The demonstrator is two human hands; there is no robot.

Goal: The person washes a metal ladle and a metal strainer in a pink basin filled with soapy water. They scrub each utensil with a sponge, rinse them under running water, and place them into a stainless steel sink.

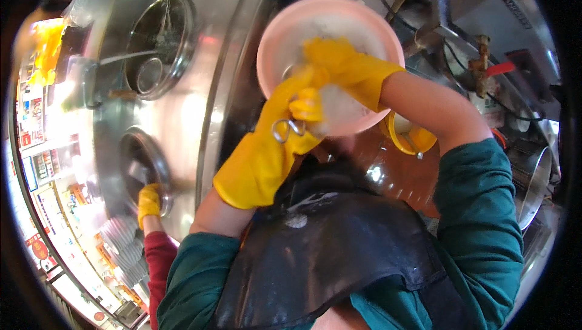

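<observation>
Both my hands wear yellow rubber gloves and are over a pink plastic basin (273, 34) with whitish, sudsy water (350, 98). My left hand (302, 102) is closed around a metal utensil, whose bent-wire looped end (282, 131) sticks out below the fingers toward my wrist. The rest of that utensil is mostly covered by the glove and blurred. Just beyond, my right hand (332, 54) is over the suds, close to the left fingers. Motion blur hides its fingertips, so whether it grips anything is unclear.
A stainless steel counter (191, 102) on the left has two round metal-rimmed openings or pots. Another person's yellow-gloved hand (149, 202) reaches into the nearer one (129, 148). A yellow container (400, 139), a brass valve (482, 64) with a red lever and a perforated steel pot (529, 180) stand right.
</observation>
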